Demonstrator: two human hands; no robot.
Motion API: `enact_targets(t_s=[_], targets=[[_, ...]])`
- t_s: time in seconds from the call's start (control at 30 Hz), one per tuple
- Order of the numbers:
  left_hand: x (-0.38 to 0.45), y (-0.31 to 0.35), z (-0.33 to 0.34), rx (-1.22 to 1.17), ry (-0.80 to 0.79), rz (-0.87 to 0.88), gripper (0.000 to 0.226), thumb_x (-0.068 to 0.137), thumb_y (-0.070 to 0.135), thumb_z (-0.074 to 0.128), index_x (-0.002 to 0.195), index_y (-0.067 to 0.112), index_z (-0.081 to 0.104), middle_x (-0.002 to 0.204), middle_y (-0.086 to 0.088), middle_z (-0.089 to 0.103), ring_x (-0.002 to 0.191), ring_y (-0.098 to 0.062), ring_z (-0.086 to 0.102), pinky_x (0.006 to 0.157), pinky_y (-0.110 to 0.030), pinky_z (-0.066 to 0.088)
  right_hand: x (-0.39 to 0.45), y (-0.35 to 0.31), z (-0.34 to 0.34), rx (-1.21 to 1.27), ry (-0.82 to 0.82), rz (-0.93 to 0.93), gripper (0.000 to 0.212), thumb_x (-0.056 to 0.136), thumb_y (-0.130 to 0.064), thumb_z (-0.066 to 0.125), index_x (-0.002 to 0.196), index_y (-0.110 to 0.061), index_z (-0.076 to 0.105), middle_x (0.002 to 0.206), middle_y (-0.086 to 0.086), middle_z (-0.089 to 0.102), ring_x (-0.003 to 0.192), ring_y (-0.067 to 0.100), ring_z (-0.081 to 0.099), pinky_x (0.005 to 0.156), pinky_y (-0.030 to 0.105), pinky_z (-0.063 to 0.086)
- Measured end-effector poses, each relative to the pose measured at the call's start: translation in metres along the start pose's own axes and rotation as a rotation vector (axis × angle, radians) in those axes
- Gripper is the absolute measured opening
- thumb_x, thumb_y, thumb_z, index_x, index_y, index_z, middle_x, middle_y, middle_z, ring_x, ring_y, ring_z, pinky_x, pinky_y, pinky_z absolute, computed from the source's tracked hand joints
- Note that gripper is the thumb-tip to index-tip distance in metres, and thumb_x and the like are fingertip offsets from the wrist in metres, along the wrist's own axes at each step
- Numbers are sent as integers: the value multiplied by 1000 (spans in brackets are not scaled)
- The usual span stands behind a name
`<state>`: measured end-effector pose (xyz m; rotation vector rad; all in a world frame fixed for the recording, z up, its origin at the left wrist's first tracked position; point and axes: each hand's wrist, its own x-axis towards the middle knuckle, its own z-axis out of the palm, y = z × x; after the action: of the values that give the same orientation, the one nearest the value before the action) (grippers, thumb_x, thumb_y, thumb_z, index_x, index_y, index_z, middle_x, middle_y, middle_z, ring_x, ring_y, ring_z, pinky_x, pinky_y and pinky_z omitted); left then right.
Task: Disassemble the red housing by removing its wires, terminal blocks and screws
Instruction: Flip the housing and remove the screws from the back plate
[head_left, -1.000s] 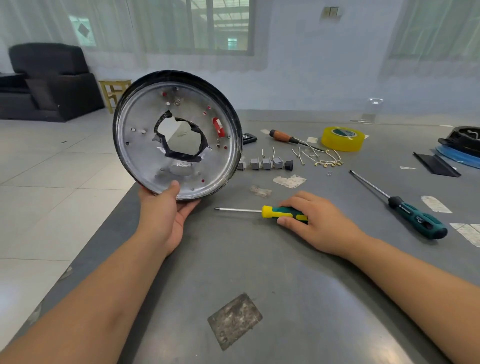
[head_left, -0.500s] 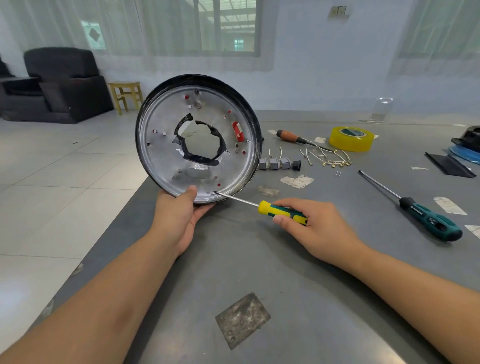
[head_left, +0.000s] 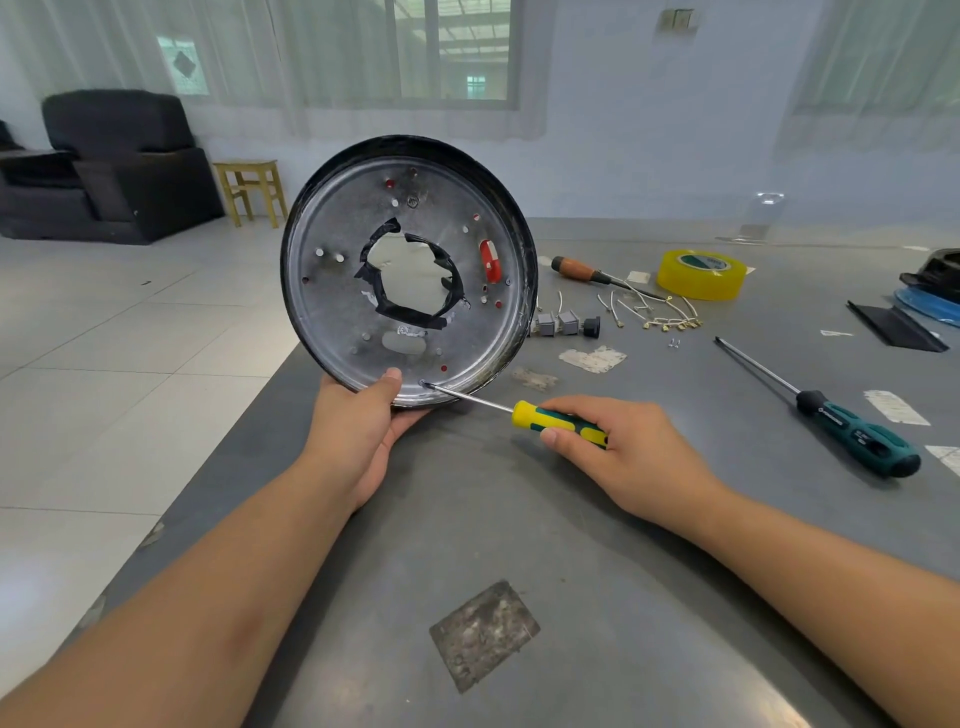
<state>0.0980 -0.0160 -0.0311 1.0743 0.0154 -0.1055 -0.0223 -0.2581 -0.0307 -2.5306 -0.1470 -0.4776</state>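
The round housing (head_left: 332, 306) stands on edge at the table's left side, its silver metal face toward me, black rim around it and red showing through its holes. My left hand (head_left: 363, 431) grips its bottom edge, thumb on the metal face. My right hand (head_left: 623, 452) holds a yellow-and-green screwdriver (head_left: 556, 421); its tip sits on a screw at the housing's lower rim, just right of my thumb. Removed grey terminal blocks (head_left: 563, 323) and loose wires (head_left: 660, 314) lie on the table behind.
A larger green-handled screwdriver (head_left: 852, 436) lies at the right. An orange-handled tool (head_left: 579, 269) and a yellow tape roll (head_left: 701, 274) sit farther back. Dark parts (head_left: 930, 296) lie at the far right. The grey table's (head_left: 571, 597) left edge runs just left of the housing.
My right hand lifted the small screwdriver off the table and brought its tip to a screw at the housing's lower rim. The housing stayed upright in my left hand.
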Motion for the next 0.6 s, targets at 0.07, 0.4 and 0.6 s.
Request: enact_targets(t_s=[0.07, 0.4, 0.6], targets=[[0, 0, 0, 6, 2, -2, 41, 106, -4, 54, 145, 1, 47, 135, -17, 68, 115, -34, 72, 88, -47, 65, -1, -2, -1, 0, -8, 3, 32, 99, -49, 59, 129, -40, 66, 103, -25, 65, 97, -13, 54, 73, 2, 37], [1, -1, 0, 6, 33, 11, 43, 103, -6, 57, 143, 8, 49, 135, -13, 68, 114, -33, 73, 84, -46, 66, -2, -8, 3, 18, 16, 47, 27, 99, -49, 60, 122, -39, 69, 84, -28, 64, 85, -10, 57, 68, 6, 40], [-4, -3, 4, 31, 33, 108, 46, 104, -6, 56, 143, 18, 48, 131, -1, 70, 110, -24, 75, 78, -40, 66, 1, -34, 4, 215, -77, 257, 30, 99, -52, 55, 93, -29, 73, 68, -14, 73, 50, 2, 54, 50, 15, 40]])
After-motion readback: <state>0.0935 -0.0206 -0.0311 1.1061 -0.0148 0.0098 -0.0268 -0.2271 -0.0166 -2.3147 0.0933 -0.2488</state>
